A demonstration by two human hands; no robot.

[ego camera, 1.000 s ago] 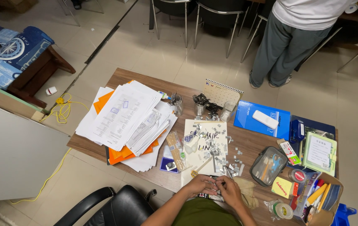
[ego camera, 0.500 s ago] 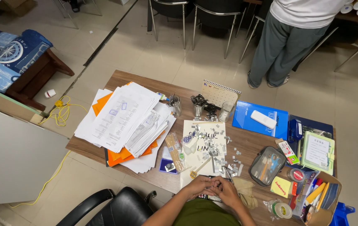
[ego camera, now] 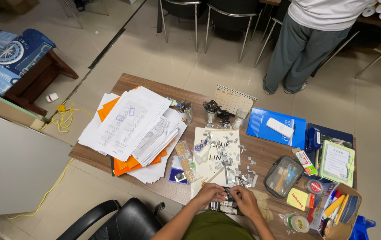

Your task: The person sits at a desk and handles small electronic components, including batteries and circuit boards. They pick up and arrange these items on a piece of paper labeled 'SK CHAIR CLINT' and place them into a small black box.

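Metal bits (ego camera: 228, 194): small, shiny — probably clips, pinched between both hands at the near table edge.
Left hand (ego camera: 209, 194): fingers closed on them.
Right hand (ego camera: 245, 201): likewise gripping.
Table (ego camera: 266, 153): brown wood-grain.

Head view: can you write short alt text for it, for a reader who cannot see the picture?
Seen from above, a seated person's left hand and right hand meet over small metal clips at the near edge of a cluttered wooden desk. A stack of papers lies to the left, a clear pencil case to the right, and another person stands beyond the desk.
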